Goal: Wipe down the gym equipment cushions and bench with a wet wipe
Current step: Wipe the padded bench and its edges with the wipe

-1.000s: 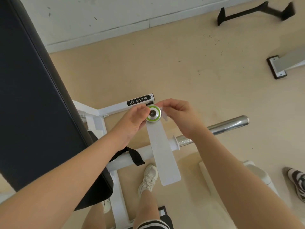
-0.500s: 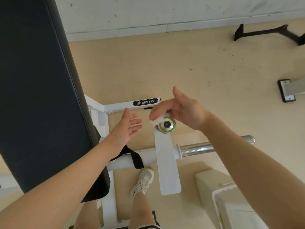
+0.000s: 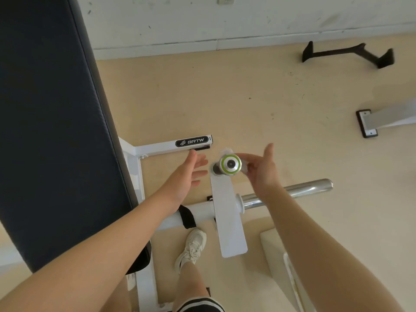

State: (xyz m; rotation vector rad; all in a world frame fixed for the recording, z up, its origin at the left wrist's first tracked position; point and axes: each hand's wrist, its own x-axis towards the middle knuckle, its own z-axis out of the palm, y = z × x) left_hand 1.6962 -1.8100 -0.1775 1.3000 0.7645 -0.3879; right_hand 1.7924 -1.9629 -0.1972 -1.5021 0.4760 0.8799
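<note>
A long dark padded bench cushion [image 3: 51, 131] fills the left side, tilted on its white frame [image 3: 157, 147]. A white lever arm [image 3: 227, 212] ends in a handle with a silver, green-ringed end cap [image 3: 231, 164]. My right hand [image 3: 262, 174] curls round the right side of that handle and holds a white wet wipe [image 3: 226, 152] against it; only small bits of the wipe show behind and beside the cap. My left hand [image 3: 191, 174] hovers just left of the handle, fingers spread, holding nothing.
A chrome bar [image 3: 308, 189] sticks out to the right under my right forearm. On the beige floor lie a black cable-handle attachment [image 3: 346, 54] and a grey machine foot [image 3: 369, 122]. My white shoe [image 3: 193, 246] stands below the lever. A cream box [image 3: 275, 251] sits at lower right.
My left hand let go of the handle and drew back to the left, fingers spread. My right hand swung with the wipe from the handle's top round to its right side.
</note>
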